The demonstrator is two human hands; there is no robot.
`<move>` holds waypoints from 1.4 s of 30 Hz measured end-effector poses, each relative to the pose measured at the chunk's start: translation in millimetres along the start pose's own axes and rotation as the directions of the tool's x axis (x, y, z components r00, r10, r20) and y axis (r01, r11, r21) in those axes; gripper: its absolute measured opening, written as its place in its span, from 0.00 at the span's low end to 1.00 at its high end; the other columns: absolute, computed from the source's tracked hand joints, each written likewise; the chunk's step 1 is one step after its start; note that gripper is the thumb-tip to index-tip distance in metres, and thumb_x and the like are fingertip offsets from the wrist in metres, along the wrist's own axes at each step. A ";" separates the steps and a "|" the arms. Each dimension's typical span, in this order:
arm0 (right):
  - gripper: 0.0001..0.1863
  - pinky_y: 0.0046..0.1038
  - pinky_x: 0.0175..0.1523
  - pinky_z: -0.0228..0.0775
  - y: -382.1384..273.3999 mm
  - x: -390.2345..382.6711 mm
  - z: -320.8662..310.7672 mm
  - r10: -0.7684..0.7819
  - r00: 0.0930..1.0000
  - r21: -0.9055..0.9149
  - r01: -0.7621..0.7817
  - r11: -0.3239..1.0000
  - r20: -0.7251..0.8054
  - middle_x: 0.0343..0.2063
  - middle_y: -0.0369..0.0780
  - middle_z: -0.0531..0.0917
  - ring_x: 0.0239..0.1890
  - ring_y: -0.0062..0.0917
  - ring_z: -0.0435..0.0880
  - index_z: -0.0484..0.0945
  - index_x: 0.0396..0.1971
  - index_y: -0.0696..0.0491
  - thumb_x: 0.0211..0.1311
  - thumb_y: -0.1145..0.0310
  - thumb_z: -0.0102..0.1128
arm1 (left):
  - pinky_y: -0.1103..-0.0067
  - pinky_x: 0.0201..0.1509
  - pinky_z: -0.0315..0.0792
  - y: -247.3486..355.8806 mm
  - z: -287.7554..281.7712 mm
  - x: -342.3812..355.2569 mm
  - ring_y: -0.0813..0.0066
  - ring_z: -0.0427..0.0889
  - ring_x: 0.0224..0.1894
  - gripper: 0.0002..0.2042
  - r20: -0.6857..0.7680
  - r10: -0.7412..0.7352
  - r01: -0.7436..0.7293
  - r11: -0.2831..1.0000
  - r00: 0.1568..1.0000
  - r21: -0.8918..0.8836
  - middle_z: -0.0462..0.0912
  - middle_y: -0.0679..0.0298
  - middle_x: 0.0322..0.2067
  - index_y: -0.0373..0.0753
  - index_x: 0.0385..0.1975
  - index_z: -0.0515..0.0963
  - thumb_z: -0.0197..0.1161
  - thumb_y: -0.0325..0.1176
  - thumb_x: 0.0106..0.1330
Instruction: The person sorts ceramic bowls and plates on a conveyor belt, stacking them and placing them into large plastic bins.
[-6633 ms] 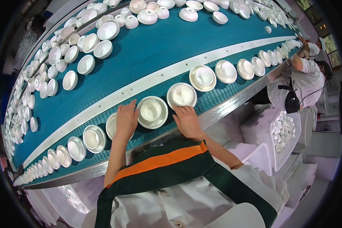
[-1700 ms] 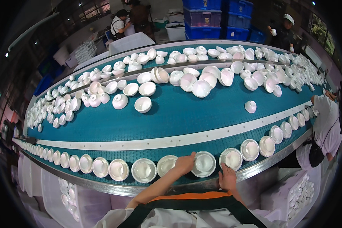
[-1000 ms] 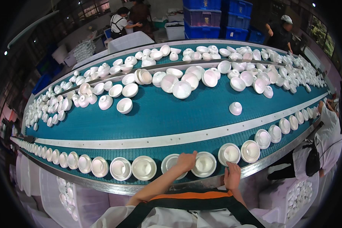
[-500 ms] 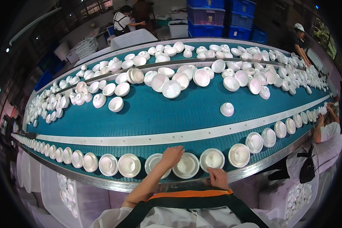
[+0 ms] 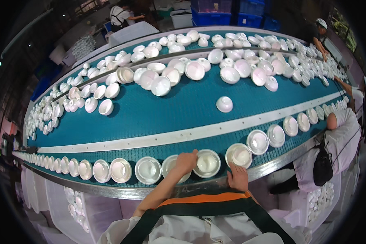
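A row of white dishes runs along the belt's near lane, several looking like a smaller bowl set in a wider one. My left hand (image 5: 186, 162), fingers curled, has its fingertips on the left rim of a white bowl (image 5: 208, 164). Its wrist and fingers partly cover the neighbouring white dish (image 5: 171, 163). My right hand (image 5: 238, 178) is by the lane's near edge, its fingertips at the near rim of another white bowl (image 5: 240, 155); thumb and forefinger are apart. Left of my arms sits a wide white dish (image 5: 148, 170).
A white divider strip (image 5: 179, 136) separates this lane from the wide teal belt (image 5: 150, 118) of loose bowls. One bowl (image 5: 224, 104) lies apart there. Plastic bins (image 5: 95, 211) stand below the metal edge (image 5: 122, 192). Co-workers sit at right (image 5: 333, 142) and stand beyond.
My view has shifted, and the loose bowls appear farther left and higher. My left hand has moved onto the rim of the bowl to its right. My right hand's thumb and forefinger are now spread.
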State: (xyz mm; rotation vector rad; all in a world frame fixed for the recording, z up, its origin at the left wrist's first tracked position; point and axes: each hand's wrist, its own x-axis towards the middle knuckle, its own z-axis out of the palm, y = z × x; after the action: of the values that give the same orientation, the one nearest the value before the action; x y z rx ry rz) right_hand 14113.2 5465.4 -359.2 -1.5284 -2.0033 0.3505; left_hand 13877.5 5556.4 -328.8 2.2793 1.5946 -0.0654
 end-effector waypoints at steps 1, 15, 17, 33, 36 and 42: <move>0.18 0.31 0.44 0.65 -8.1 6.0 -1.0 -0.021 1.000 -0.028 0.021 0.999 -0.004 0.34 0.44 0.79 0.38 0.34 0.77 0.72 0.43 0.57 0.48 0.74 0.55 | 0.60 0.31 0.70 -6.4 0.6 -1.0 0.50 0.78 0.28 0.09 0.012 -0.017 0.018 0.999 1.000 -0.041 0.79 0.50 0.23 0.36 0.33 0.68 0.47 0.34 0.59; 0.10 0.32 0.41 0.66 46.0 26.5 -61.6 0.234 0.946 0.181 -0.196 0.964 -0.222 0.29 0.41 0.79 0.34 0.34 0.77 0.76 0.35 0.57 0.50 0.75 0.55 | 0.60 0.33 0.68 94.0 14.5 55.5 0.49 0.78 0.27 0.09 0.057 0.010 -0.008 0.999 0.998 -0.040 0.78 0.48 0.23 0.35 0.36 0.67 0.46 0.31 0.60; 0.10 0.31 0.42 0.66 72.7 27.7 -62.9 0.164 0.964 0.068 -0.153 0.986 -0.208 0.30 0.41 0.79 0.35 0.34 0.77 0.76 0.34 0.57 0.49 0.75 0.54 | 0.58 0.34 0.68 90.5 16.6 58.1 0.47 0.77 0.29 0.08 0.065 -0.043 0.047 0.997 0.997 -0.064 0.78 0.47 0.23 0.38 0.38 0.67 0.48 0.33 0.61; 0.08 0.32 0.47 0.63 175.5 22.3 -97.3 0.153 0.984 -0.181 -0.166 0.969 -0.086 0.30 0.39 0.78 0.39 0.32 0.74 0.75 0.31 0.55 0.48 0.73 0.56 | 0.65 0.42 0.67 152.6 23.9 104.5 0.52 0.75 0.37 0.14 -0.344 0.071 -0.164 0.954 0.936 -0.251 0.78 0.49 0.33 0.33 0.44 0.71 0.52 0.32 0.61; 0.11 0.31 0.43 0.66 174.7 19.6 -102.2 0.132 0.991 -0.082 -0.132 0.988 -0.007 0.30 0.39 0.78 0.39 0.32 0.74 0.76 0.32 0.55 0.45 0.72 0.58 | 0.63 0.34 0.69 177.4 44.4 118.1 0.53 0.77 0.30 0.12 -0.131 0.028 -0.041 0.994 0.991 -0.097 0.78 0.50 0.26 0.34 0.41 0.68 0.51 0.34 0.61; 0.05 0.33 0.35 0.69 213.0 14.3 -137.8 0.344 0.913 0.261 -0.284 0.923 -0.222 0.27 0.43 0.80 0.31 0.38 0.78 0.78 0.30 0.56 0.53 0.75 0.56 | 0.62 0.30 0.70 182.8 37.9 120.7 0.51 0.78 0.27 0.14 -0.001 -0.039 0.039 0.994 0.999 -0.103 0.78 0.48 0.23 0.38 0.39 0.66 0.50 0.42 0.62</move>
State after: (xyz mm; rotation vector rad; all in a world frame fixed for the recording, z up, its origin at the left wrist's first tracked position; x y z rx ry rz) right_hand 14360.3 5524.8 -360.1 -1.6566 -1.4588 0.4586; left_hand 14095.2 5598.3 -345.2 2.1710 1.6058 0.0100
